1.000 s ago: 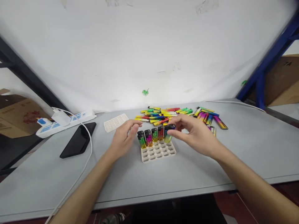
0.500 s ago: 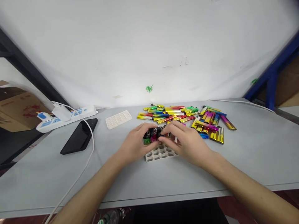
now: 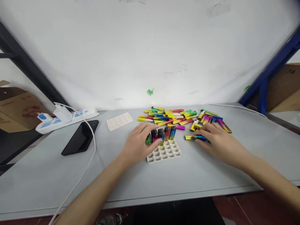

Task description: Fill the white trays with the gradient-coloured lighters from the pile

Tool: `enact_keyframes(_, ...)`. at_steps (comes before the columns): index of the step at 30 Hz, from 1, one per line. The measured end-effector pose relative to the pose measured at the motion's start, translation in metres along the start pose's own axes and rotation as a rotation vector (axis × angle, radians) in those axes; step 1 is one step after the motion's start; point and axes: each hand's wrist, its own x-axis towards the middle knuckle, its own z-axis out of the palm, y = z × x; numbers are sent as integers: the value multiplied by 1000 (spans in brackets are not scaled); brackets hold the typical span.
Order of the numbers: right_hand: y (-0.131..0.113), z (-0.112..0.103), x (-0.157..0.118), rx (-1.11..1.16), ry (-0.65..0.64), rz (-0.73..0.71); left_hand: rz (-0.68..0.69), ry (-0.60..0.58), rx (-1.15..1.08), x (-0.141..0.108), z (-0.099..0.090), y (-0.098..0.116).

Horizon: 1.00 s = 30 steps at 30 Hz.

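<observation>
Several colourful lighters stand upright in the back rows of a white tray with cells; its front cells show bare. My left hand curves round the left side of the standing lighters, thumb and fingers apart, next to a green one. To the right, my right hand has its thumb and fingers on a blue and yellow lighter lying on the table, beside the right-hand pile. Behind the tray lies a larger pile of metallic lighters.
A second white tray lies at the back left. Left of it are a black phone, a power strip with plugs, and a white cable running to the front edge. A white wall rises behind.
My right hand has left the tray and moved right to the blue and yellow lighter. The standing lighters are now uncovered. My left hand has stayed near them.
</observation>
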Motion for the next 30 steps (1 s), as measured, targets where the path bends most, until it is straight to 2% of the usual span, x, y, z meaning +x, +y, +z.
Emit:
enact_keyframes(4, 18, 8, -12, -6, -62, -23, 64, 23, -17, 1, -3, 2)
enact_keyframes(8, 14, 2, -8, 261, -15, 91, 113, 32, -30, 0, -3, 1)
enact_keyframes(11, 8, -13, 8, 550, 40, 265, 110, 26, -34, 0, -3, 0)
enact_keyframes(14, 0, -27, 35, 962, 125, 477, 122, 33, -42, 0, -3, 0)
enact_keyframes(16, -6, -29, 54, 1293, 208, 539, 126, 39, -44, 0, -3, 1)
enact_keyframes(18, -12, -23, 71, 1534, 223, 575, 115, 30, -43, 0, -3, 0)
enact_keyframes(21, -17, -6, 82, 1603, 183, 597, 84, 5, -47, -1, -3, -1)
enact_keyframes(25, -18, 17, 76, 1553, 48, 606, 60, -2, -36, -1, -5, -4)
enact_keyframes(30, -16, 24, 66, 1582, 7, 619, 24, 42, -6, 0, -7, -7)
